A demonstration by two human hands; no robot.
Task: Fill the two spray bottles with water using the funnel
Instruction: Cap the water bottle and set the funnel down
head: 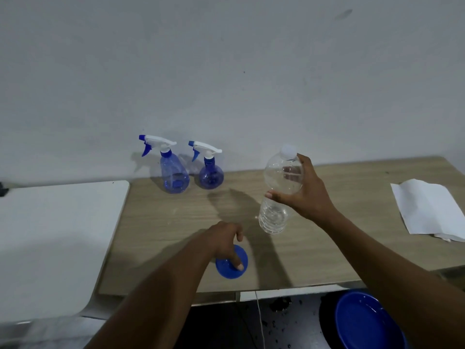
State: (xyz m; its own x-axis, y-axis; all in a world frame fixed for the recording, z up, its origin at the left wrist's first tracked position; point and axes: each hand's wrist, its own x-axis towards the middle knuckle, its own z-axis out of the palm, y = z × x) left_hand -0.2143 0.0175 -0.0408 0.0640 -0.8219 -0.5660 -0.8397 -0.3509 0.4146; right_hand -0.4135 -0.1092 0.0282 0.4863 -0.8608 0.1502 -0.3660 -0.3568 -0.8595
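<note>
- Desk (352, 222): carries everything within arm's reach; the paper (427, 205) at the right edge is probably there for spills.
- Bottle (274, 215): centre-right, capped, with water in its lower part. The right grip (308, 195) is wrapped round its upper body, likely readying it for pouring.
- Spray bottles (175, 173): side by side, far left by the wall, trigger heads on, so neither can take water yet.
- Funnel (226, 269): at the near edge, wide rim down. The left grip (224, 239) curls over it, grasping it, apparently to lift.
</note>
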